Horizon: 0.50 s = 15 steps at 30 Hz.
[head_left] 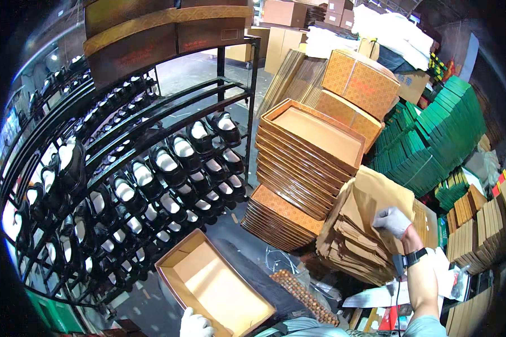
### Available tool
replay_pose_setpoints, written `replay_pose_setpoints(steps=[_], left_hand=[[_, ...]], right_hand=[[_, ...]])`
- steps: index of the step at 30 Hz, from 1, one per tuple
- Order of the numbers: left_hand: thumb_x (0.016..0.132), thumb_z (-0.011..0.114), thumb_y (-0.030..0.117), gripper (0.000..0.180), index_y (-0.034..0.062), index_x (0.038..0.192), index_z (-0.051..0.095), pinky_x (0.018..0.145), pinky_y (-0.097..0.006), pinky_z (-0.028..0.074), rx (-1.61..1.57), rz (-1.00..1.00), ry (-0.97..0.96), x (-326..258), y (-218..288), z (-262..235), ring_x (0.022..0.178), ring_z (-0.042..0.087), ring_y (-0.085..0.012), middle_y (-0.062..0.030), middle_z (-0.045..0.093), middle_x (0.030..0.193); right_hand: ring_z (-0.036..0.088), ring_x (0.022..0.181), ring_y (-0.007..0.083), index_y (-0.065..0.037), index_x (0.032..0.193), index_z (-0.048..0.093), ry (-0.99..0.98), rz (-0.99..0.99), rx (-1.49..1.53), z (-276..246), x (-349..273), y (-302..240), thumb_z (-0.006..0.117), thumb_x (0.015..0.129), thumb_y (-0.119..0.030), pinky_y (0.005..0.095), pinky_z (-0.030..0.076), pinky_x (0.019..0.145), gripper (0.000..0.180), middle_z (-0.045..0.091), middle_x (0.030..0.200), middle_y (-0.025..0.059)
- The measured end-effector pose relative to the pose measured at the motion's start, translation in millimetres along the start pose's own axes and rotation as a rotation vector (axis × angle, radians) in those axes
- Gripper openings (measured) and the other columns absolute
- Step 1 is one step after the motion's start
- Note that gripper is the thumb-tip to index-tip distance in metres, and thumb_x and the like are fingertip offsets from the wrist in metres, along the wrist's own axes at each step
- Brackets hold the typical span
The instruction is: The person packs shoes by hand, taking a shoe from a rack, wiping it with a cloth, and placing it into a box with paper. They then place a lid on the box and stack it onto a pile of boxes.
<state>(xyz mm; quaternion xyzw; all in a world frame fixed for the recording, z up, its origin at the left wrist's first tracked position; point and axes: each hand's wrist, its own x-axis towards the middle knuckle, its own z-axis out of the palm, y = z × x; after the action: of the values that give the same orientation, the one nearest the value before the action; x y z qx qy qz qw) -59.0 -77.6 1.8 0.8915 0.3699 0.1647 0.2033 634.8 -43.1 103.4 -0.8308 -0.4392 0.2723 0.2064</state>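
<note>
An empty shoe box without a lid (213, 281), tan inside with a dark rim, rests at the lower middle on a dark surface. My left hand (195, 324), in a white glove, grips its near left edge; part of that hand is cut off by the frame. Over to the right, my right hand (392, 222), in a grey-white glove with a dark band on the wrist, is closed on the brown paper (376, 194) at the top of a thick stack of folded sheets. Its fingertips press into the upper sheet.
Black racks (146, 146) at left carry rows of black shoes (166, 160) with white insoles. Nested orange-brown box lids (315, 135) form a tall stack in the middle. Behind stand patterned boxes (360, 78) and green flat boxes (438, 135). A wooden bead mat (303, 295) lies near me.
</note>
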Motion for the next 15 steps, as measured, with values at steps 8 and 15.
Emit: replay_pose_setpoints(steps=[8,15], left_hand=[[0.085,0.097,0.036,0.113,0.0031,0.174,0.036,0.132,-0.052,0.039,-0.895,-0.162,0.075,122.2,84.1,-38.4,0.156,0.050,-0.0427,-0.0251,0.046,0.173],[0.107,0.075,0.045,0.045,0.0001,0.109,0.078,0.078,-0.043,0.059,-0.760,-0.979,0.238,128.1,38.1,-13.7,0.084,0.070,-0.0209,-0.0166,0.078,0.091]], right_hand=[[0.065,0.073,0.0136,-0.002,0.101,0.074,-0.161,-0.502,0.502,120.6,-28.2,-152.1,0.076,0.102,-0.016,0.0324,0.051,0.059,0.014,0.062,0.084,-0.0003],[0.074,0.108,0.0372,0.001,0.115,0.075,-0.259,-1.048,0.003,233.6,-81.5,-435.8,0.079,0.097,-0.029,0.0458,0.058,0.093,0.035,0.076,0.118,0.0226]])
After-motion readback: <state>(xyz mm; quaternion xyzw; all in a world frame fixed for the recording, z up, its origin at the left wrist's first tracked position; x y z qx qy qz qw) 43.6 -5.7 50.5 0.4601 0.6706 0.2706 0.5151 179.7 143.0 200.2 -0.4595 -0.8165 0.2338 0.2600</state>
